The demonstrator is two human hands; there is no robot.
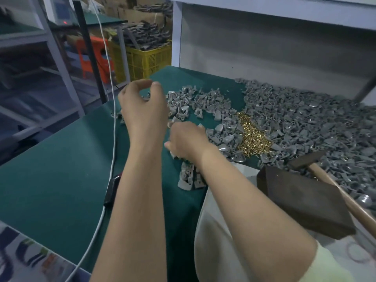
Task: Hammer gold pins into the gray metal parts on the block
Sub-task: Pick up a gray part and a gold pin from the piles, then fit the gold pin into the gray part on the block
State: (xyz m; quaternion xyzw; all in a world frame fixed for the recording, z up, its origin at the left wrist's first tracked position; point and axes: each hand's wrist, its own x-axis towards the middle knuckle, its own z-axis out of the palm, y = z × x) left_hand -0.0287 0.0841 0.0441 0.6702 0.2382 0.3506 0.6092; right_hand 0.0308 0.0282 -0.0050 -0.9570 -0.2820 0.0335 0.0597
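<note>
Head-worn view, forward-down, close over bench (61, 159)

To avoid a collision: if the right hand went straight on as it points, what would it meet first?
Likely the loose gray parts just beyond the right hand; the left hand may hang higher, depth unclear.

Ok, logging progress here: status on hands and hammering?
Left hand raised, fingers loose, empty. Right hand down among gray parts, grip hidden. Hammer unheld beside bare block. Nothing in the way.

Small gold pins (251, 137) lie heaped among gray metal parts (305, 119) on the green table mat (61, 169), far right. Nearer sits the dark rectangular block (301, 202) — the wooden-handled hammer (305, 162) just behind it.
</note>
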